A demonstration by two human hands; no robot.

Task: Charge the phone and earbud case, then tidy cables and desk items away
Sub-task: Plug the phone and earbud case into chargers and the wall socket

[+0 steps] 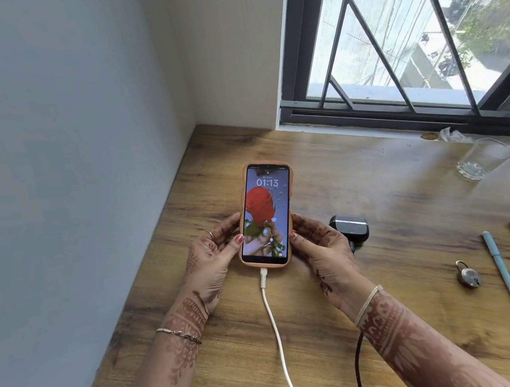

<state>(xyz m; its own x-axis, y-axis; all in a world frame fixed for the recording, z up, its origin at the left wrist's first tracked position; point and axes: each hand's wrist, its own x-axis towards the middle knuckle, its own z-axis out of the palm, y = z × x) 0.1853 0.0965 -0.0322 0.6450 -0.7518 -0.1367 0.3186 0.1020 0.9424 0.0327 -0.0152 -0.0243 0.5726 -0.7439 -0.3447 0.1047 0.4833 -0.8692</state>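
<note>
Nearest to me comes the left forearm (177, 357) of the person, with a thin bracelet at the wrist, and it lies over the wooden desk (374, 178) close to the grey wall (49, 154). The left hand (213, 256) has its grip closed on the left edge of the phone (266, 214), the thumb laid against the case. The phone is between the two hands, near the middle of the desk, in an orange case, and the screen is lit with a red rose and the time 01:13. If its back touches the desk, I cannot tell. A white cable (277, 335) is plugged into its lower end and runs toward me. The right hand (321, 249) also has its grip closed on the phone, at the right edge. A black cable (359, 370) passes under the right wrist toward the dark earbud case (349, 228), which stands on the desk just beside that hand; the plug is hidden. More to the right lie a padlock (468, 276) and a light blue pen (506, 278), near each other but apart. A clear glass (480, 159) stands farther back, below the window (390, 48).
</note>
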